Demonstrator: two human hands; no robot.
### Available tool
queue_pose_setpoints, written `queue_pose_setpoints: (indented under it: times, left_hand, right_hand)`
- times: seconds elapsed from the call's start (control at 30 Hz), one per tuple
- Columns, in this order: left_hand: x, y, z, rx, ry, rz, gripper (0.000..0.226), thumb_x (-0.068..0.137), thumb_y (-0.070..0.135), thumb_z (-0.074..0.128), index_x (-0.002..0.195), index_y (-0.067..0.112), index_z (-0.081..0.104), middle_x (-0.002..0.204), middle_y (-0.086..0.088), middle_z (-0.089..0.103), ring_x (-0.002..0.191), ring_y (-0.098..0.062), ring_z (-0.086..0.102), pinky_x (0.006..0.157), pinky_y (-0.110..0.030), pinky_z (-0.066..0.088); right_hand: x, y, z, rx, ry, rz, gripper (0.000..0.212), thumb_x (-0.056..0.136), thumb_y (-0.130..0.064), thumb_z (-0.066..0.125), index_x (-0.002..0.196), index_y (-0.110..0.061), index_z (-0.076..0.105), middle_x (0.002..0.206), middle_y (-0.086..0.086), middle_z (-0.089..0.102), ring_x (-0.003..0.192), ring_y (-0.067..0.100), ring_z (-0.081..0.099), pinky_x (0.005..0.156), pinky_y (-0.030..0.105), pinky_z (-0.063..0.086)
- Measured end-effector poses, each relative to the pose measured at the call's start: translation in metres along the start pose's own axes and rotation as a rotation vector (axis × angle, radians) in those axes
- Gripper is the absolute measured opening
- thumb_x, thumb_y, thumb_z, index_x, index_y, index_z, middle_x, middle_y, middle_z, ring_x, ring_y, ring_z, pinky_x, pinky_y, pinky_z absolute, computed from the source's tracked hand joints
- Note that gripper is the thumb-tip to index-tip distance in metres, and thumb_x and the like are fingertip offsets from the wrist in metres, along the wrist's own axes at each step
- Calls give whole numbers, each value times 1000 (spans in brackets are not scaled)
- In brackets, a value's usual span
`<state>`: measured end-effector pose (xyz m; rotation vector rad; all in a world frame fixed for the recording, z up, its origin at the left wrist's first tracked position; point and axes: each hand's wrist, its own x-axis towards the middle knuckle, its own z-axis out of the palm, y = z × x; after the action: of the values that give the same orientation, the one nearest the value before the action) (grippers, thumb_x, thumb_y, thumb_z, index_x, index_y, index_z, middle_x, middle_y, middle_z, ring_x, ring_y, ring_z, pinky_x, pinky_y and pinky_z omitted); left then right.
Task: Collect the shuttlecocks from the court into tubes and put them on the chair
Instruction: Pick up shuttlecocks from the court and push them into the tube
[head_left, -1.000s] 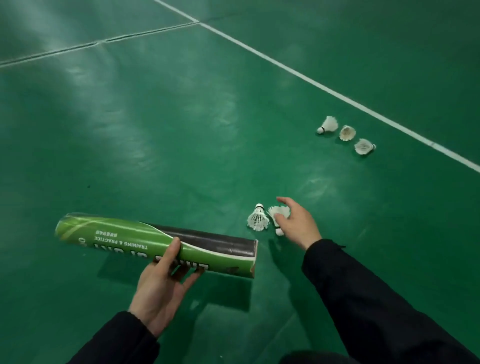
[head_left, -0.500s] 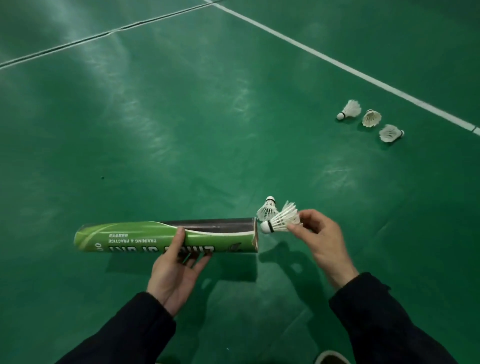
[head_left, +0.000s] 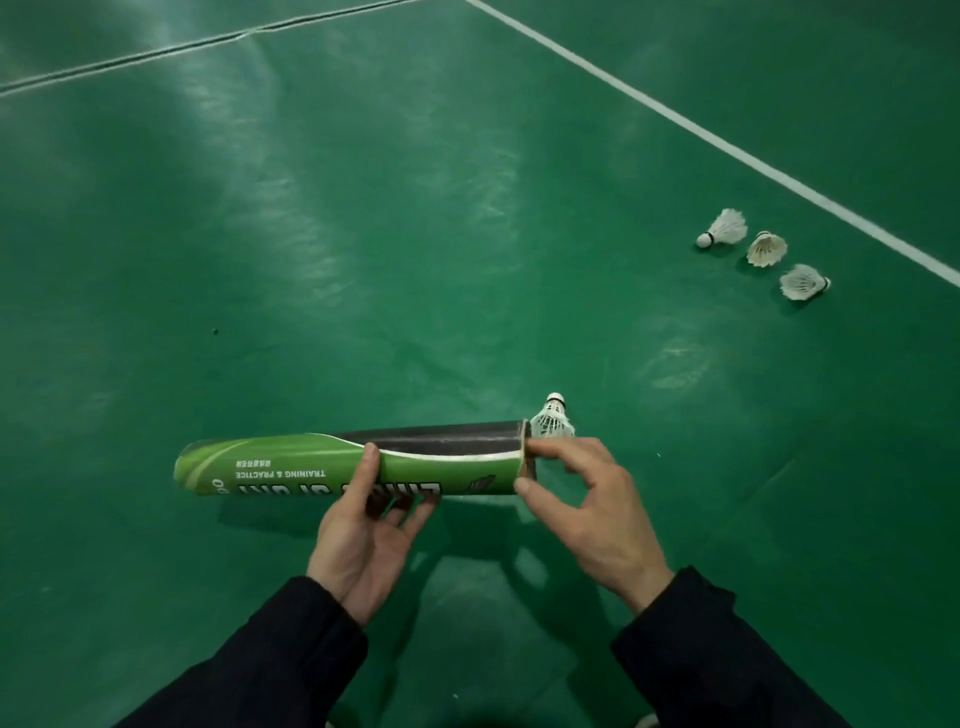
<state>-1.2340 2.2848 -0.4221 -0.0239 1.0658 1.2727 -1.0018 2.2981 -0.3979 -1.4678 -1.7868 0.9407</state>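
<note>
Low in the frame's centre, the left hand (head_left: 363, 540) gripped the green shuttlecock tube (head_left: 343, 465) level while the right hand (head_left: 582, 499), fingers half-curled and seemingly empty, worked at its open mouth, loading apparently under way, with the upright shuttlecock (head_left: 553, 418) just behind probably next.
</note>
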Motion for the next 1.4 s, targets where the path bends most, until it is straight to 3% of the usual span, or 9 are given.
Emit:
queue_pose_setpoints:
  times: [0.13,0.27,0.33,0.5,0.6,0.67,0.87,1.03,1.4]
  left_hand:
    - [1,3,-2,-32,2,-7,40,92,37,67,120,9,68,119,-13,75,109,-26,73,79,-40,64]
    - [-2,-14,2,89,-42,-21,42,90,35,67,122,10,67,117,-11,76,108,-23,73,82,-39,63]
    - [2,-17,2,98,-19,-16,43,88,35,69,122,10,67,118,-12,76,109,-24,73,82,-40,63]
    - [18,-1,-10,56,112,4,56,88,36,73,130,3,60,134,-18,66,125,-33,62,87,-49,63]
    - [15,-3,-11,81,139,-17,67,87,37,75,141,4,53,144,-19,56,131,-35,56,91,-49,61]
    - [9,-5,-7,130,125,-37,57,88,36,73,133,4,58,136,-19,62,126,-33,60,86,-46,63]
    - [8,-4,12,192,137,61,48,89,32,71,127,4,63,123,-17,73,117,-28,68,76,-40,65]
    - [4,-46,53,279,73,5,41,90,35,69,118,6,66,114,-15,76,115,-27,69,76,-39,65]
    - [-19,-70,197,476,-126,10,35,80,35,76,104,10,69,91,-6,73,93,-22,74,74,-39,63]
  right_hand:
    - [-3,1,9,168,-143,144,28,93,-27,69,120,-36,69,75,-28,64,57,6,48,59,24,43]
    - [5,7,21,322,-412,193,40,89,-22,68,127,-34,66,114,-18,74,100,9,70,95,35,56]
    - [10,12,13,445,-553,243,38,92,-19,68,128,-30,62,92,-20,75,66,4,67,62,23,56]
    - [49,47,4,376,65,372,35,98,-35,62,129,-19,63,134,7,65,77,1,65,65,26,54]
    - [73,89,17,-321,-127,283,55,100,-35,59,151,-39,40,163,-3,30,137,13,44,115,46,40]
    - [80,109,24,-404,-109,256,37,102,-35,55,139,-35,53,155,-2,41,125,16,54,108,44,48]
    - [40,79,-14,492,244,418,15,99,-19,61,110,-26,70,112,-5,73,100,7,69,87,27,56]
    - [-10,68,-47,535,98,417,22,98,-6,61,92,-24,73,88,-6,76,82,4,69,76,21,55]
    - [-31,60,-119,706,603,312,15,97,-7,61,89,-20,58,80,-7,52,62,-2,49,56,13,44]
